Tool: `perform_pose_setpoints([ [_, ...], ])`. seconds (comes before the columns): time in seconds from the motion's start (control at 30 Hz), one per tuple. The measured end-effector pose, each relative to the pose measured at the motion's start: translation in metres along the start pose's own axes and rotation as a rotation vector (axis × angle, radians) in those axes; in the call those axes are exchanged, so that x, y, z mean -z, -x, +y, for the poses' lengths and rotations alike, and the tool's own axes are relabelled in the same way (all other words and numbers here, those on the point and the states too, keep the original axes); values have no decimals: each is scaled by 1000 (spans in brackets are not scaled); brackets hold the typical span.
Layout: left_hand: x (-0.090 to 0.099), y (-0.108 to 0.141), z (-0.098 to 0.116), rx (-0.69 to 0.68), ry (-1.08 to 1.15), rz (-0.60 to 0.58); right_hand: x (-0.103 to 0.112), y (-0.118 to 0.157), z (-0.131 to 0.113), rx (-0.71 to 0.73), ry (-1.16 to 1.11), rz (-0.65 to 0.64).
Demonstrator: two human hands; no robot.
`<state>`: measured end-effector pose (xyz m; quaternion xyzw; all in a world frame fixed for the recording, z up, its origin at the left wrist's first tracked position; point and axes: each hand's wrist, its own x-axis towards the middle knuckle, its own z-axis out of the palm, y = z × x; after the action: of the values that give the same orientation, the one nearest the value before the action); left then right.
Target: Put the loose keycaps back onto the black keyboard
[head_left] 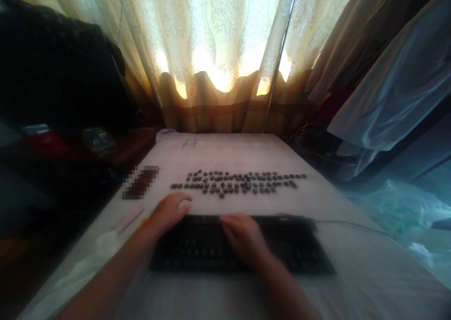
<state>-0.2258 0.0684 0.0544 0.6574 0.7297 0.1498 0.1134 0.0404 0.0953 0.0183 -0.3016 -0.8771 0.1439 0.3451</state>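
Observation:
A black keyboard (207, 263), blurred, lies on the pale-covered surface in front of me. At its far left corner is my left hand (172, 209), thumb and forefinger slightly apart and nothing visible between them; its other fingers are hidden. My right hand (243, 235) is over the middle of the keyboard, with its fingers pressed together near the far edge. Whatever those fingertips hold, if anything, is too small and blurred to make out. Beyond both hands, loose dark keycaps (230, 188) lie in several uneven rows.
A cable (355, 223) runs right from the keyboard. At left lie a pixelated brown object (141, 183) and a pinkish strip (128, 218). Plastic bags (408, 212) are at right, below hanging clothes (391, 89). A patterned curtain (225, 24) hangs behind.

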Motion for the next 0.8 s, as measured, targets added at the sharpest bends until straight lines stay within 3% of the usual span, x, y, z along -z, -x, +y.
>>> perform_pose_setpoints([
  [0.17, -12, -39, 9, 41, -42, -71, 0, 0, 2, -13, 6, -30],
  [0.3, -20, -55, 17, 49, -84, -84, 2, 0, 2, -39, 9, -60],
  [0.8, -30, -62, 31, 8, -204, -28, 8, -3, -3, -52, 21, -137],
])
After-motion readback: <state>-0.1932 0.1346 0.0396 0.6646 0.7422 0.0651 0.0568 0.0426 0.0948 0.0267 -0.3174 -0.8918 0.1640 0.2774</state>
